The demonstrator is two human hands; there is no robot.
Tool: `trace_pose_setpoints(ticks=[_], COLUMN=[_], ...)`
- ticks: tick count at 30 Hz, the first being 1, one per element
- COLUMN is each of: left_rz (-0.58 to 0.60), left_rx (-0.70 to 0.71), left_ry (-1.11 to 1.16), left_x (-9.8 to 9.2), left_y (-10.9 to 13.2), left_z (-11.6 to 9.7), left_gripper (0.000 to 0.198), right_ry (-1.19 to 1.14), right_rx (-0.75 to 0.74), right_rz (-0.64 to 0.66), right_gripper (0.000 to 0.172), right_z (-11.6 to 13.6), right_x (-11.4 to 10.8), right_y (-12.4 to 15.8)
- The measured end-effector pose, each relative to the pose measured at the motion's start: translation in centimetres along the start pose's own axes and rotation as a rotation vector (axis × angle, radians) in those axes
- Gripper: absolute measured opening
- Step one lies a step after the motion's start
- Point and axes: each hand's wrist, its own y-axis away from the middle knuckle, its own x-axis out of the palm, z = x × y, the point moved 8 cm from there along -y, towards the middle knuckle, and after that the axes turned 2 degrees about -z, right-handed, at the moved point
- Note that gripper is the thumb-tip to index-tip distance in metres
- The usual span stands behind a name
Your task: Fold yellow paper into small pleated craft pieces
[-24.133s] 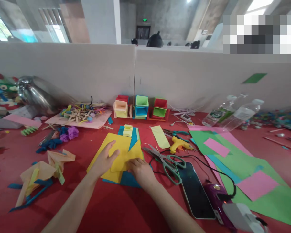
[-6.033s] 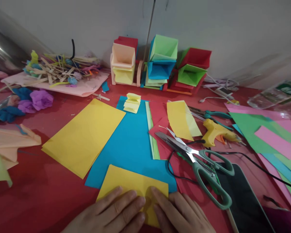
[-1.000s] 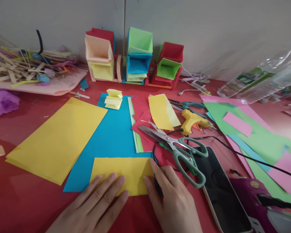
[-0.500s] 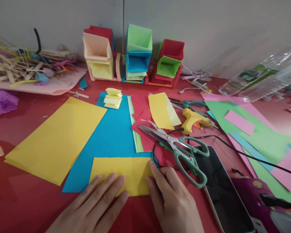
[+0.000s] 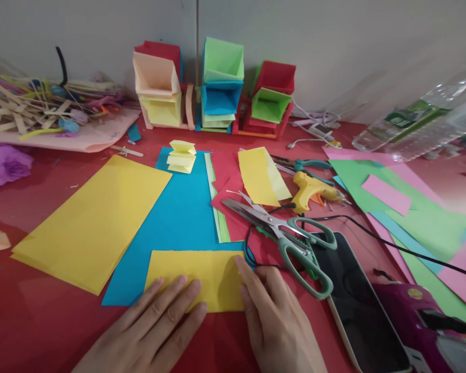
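Observation:
A yellow strip of paper (image 5: 217, 282) lies crosswise at the front, over the near edge of a blue sheet (image 5: 178, 217). My left hand (image 5: 155, 316) rests flat on the strip's left half, fingers stretched and apart. At the strip's right end is my right hand (image 5: 279, 321), its index finger extended onto the top right corner. The right thumb is by the right edge, apart from the index, and the other fingers are bent and partly hidden. Green-handled scissors (image 5: 274, 223) lie just beyond the right hand. Larger yellow sheets (image 5: 97, 223) lie to the left.
Folded paper boxes (image 5: 221, 98) stand along the wall. A phone (image 5: 357, 300), a yellow glue gun (image 5: 314, 191) with a black cable, and pliers (image 5: 310, 165) are on the right. Pink and green paper (image 5: 419, 207) and a plastic bottle (image 5: 411, 122) lie beyond. Wooden sticks (image 5: 27, 106) pile up left.
My right index finger has shifted slightly left and up along the strip's top right corner. The right thumb has drawn back toward the edge. My left hand stays in place.

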Motion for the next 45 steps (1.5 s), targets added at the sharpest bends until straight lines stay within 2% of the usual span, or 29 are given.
trace_pose_setpoints(ticks=[6, 10, 13, 17, 26, 28, 32, 38, 45], left_rz=[0.008, 0.017, 0.026, 0.027, 0.037, 0.036, 0.016, -0.035, -0.016], left_rx=[0.0, 0.009, 0.011, 0.004, 0.002, -0.001, 0.01, -0.03, -0.039], left_ry=[0.017, 0.002, -0.006, -0.004, -0.011, -0.031, -0.07, -0.076, -0.026], left_x=[0.1, 0.4, 0.6, 0.6, 0.7, 0.7, 0.2, -0.5, 0.0], left_y=[0.1, 0.3, 0.4, 0.2, 0.3, 0.2, -0.4, -0.7, -0.5], left_z=[0.1, 0.1, 0.0, 0.0, -0.1, -0.1, 0.1, 0.5, 0.6], left_gripper=[0.043, 0.045, 0.044, 0.045, 0.047, 0.046, 0.041, 0.039, 0.041], right_ry=[-0.032, 0.038, 0.033, -0.007, 0.011, 0.029, 0.07, 0.194, 0.201], right_rx=[-0.011, -0.142, -0.27, -0.307, -0.278, -0.303, -0.367, -0.505, -0.511], right_rz=[-0.057, -0.041, -0.09, -0.167, -0.112, -0.101, -0.187, -0.117, -0.112], right_gripper=[0.032, 0.035, 0.036, 0.038, 0.037, 0.037, 0.039, 0.036, 0.035], right_z=[0.4, 1.4, 2.4, 2.8, 2.9, 3.0, 2.8, 2.9, 3.0], right_x=[-1.0, -1.2, -1.0, -0.6, -1.1, -0.9, -1.3, -1.0, -1.0], right_y=[-0.2, -0.4, 0.0, 0.6, 0.3, 0.3, 0.1, 0.1, 0.1])
